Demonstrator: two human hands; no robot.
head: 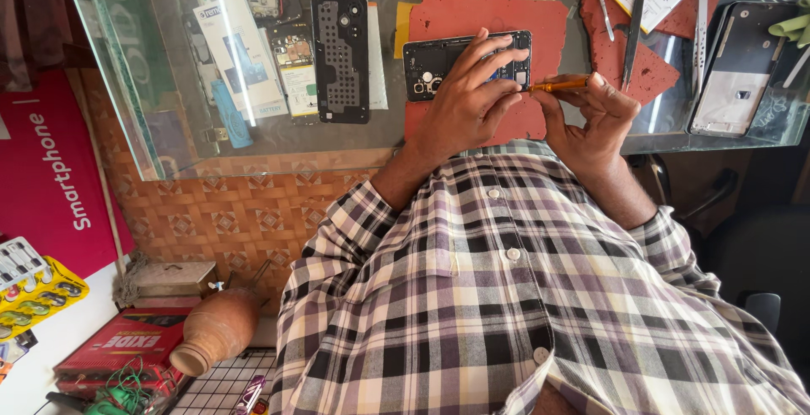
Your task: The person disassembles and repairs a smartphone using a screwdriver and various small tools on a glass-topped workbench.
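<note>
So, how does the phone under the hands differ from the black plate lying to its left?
The phone lies sideways on the red mat; the black plate lies lengthwise on the glass counter. The left hand rests on the phone, the right hand puts a screwdriver to it; the plate is untouched. Both are dark and rectangular.

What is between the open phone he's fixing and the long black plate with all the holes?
A yellow strip under the glass, between the open phone and the black plate, in the head view.

The person wore a long-sleeved checked cotton shirt (506, 297) in white, black and purple, fastened with small white buttons (512, 254), cuffs turned back above the wrists.
</note>
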